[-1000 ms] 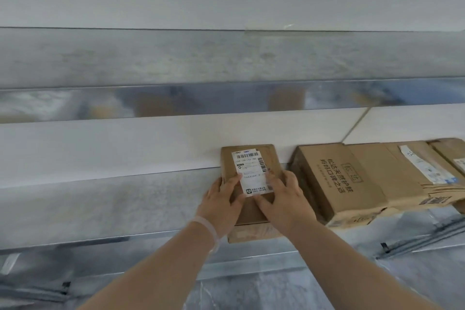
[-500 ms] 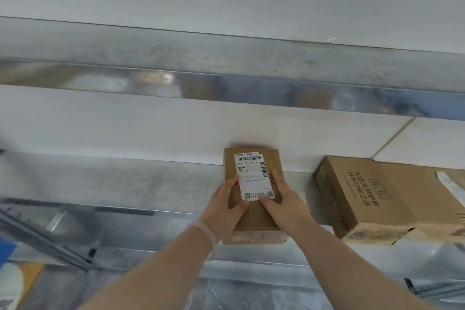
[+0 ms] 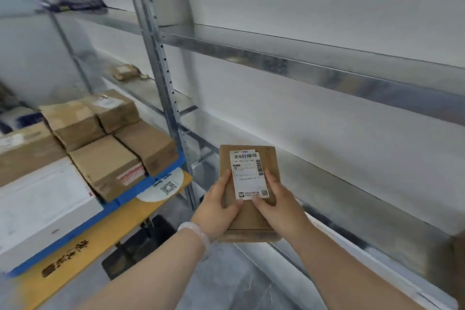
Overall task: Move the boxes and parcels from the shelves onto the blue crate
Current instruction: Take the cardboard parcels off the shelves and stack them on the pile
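While both hands clasp it from either side, a small labelled cardboard box (image 3: 247,184) hangs in the air before the metal shelves (image 3: 314,68); left hand (image 3: 216,211) and right hand (image 3: 281,206) pinch its edges, and the loaded blue crate (image 3: 141,191) sits nearby at left.

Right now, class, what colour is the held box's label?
The box label is white with black print; head view.
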